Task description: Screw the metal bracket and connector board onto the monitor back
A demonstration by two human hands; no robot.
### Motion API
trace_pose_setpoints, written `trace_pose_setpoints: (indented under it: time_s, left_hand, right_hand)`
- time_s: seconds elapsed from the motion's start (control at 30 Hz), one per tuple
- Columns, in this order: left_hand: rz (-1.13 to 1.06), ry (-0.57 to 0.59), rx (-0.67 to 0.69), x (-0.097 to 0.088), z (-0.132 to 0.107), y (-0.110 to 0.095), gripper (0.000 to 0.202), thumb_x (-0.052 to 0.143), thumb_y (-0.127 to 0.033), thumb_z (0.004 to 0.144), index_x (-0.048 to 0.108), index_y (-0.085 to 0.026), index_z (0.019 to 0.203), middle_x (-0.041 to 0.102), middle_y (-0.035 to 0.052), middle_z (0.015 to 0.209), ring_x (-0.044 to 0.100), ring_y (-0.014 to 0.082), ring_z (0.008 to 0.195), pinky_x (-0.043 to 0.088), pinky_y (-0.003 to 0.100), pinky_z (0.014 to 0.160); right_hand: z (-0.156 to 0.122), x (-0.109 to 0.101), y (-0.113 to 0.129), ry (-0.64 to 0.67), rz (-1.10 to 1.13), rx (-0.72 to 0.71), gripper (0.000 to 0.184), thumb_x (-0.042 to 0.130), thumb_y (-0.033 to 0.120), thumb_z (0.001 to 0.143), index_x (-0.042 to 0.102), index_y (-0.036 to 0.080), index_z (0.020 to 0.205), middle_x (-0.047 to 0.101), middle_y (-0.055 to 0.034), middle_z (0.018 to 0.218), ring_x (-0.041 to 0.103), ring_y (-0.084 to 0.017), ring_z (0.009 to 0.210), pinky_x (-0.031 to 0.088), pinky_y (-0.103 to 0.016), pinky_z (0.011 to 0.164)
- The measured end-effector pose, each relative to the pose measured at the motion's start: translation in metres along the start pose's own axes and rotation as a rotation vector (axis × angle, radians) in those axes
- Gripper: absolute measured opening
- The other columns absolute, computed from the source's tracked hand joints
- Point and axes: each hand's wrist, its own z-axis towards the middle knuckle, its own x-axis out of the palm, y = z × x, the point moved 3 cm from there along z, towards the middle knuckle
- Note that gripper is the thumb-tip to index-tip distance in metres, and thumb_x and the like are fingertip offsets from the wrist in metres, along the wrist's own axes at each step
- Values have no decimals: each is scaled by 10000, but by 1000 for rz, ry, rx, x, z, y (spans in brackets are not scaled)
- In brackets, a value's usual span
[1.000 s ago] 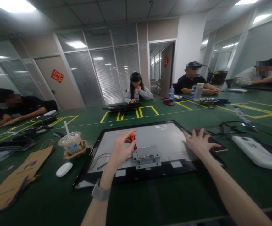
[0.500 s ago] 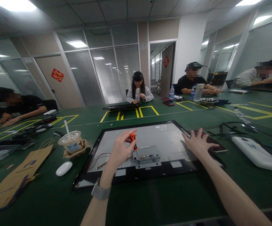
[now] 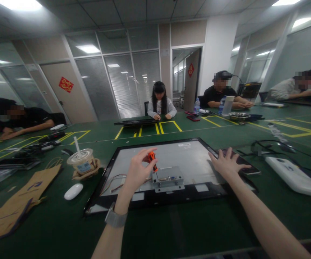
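Observation:
A flat display panel (image 3: 195, 158) with a black frame lies back side up in front of me. On it sits a metal bracket (image 3: 168, 185) with connector ports, and thin wires run out to its left. My left hand (image 3: 140, 167) is closed on an orange and black screwdriver (image 3: 152, 158), whose shaft points down at the bracket's left end. Whether the tip touches a screw is too small to tell. Fingers spread, my right hand (image 3: 229, 163) rests at the panel's right edge, partly over a dark phone-like slab (image 3: 249, 169).
To the left stand a drink cup (image 3: 82, 162) in a cardboard holder, a white mouse (image 3: 73, 191) and a paper bag (image 3: 23, 198). A white device (image 3: 292, 176) and black cables (image 3: 268, 144) lie right. Several people sit around the green table, one opposite behind another dark panel (image 3: 136, 122).
My hands and the screwdriver have barely moved. The person opposite has lowered a raised hand to the table, and the dark panel there has shifted slightly left.

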Motion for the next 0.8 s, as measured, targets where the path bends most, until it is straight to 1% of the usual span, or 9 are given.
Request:
trace_pose_setpoints:
  time_s: [0.17,0.23,0.27,0.33,0.43,0.53,0.63,0.8]
  left_hand:
    - [-8,4,-3,0,0,-1,343,640,-208,871,678,-212,1212,680,32,962,659,140,772,590,297,785]
    - [-12,3,-1,1,0,-2,332,642,-205,871,682,-209,1201,682,34,970,661,140,778,589,298,790]
    - [-13,3,-1,1,0,-2,331,641,-203,872,681,-208,1200,683,35,973,662,140,781,588,298,792]
    - [-14,6,-3,1,0,-2,339,639,-200,876,676,-211,1213,684,34,980,664,140,785,588,297,794]
    - [-10,2,-3,1,0,-1,352,639,-193,876,672,-214,1225,685,32,979,663,136,779,587,294,795]
    - [-10,-7,3,0,0,-2,346,642,-185,867,679,-208,1211,686,30,967,659,132,767,588,286,783]
    - [-24,-7,8,0,1,-3,335,646,-184,860,686,-203,1192,686,28,952,664,131,760,593,283,772]
    - [-32,-31,31,0,1,-4,318,649,-177,854,696,-196,1167,688,28,937,666,129,745,596,282,757]
  right_hand:
    - [0,0,3,24,-33,-49,797,136,632,964,448,162,1527,155,-206,1686,106,-491,1513,17,-832,1061]
    - [0,1,4,47,-54,-91,782,140,623,972,428,167,1539,164,-198,1688,107,-471,1526,36,-814,1083]
    - [0,3,6,63,-62,-136,770,139,611,979,413,170,1548,168,-193,1690,119,-453,1532,55,-798,1099]
    - [0,5,10,77,-84,-269,725,155,572,993,389,182,1559,177,-171,1694,151,-405,1542,82,-756,1136]
    - [1,10,18,27,-111,-490,647,223,503,1003,390,210,1556,215,-129,1693,190,-346,1547,64,-695,1183]
    - [4,17,21,8,-85,-653,603,283,491,999,430,249,1532,261,-93,1684,237,-329,1537,90,-675,1196]
    - [8,24,21,9,-45,-748,581,316,519,992,475,290,1501,314,-68,1667,277,-337,1523,132,-679,1193]
    - [9,29,19,7,-21,-792,571,348,567,981,536,312,1457,357,-57,1649,296,-356,1515,138,-683,1195]
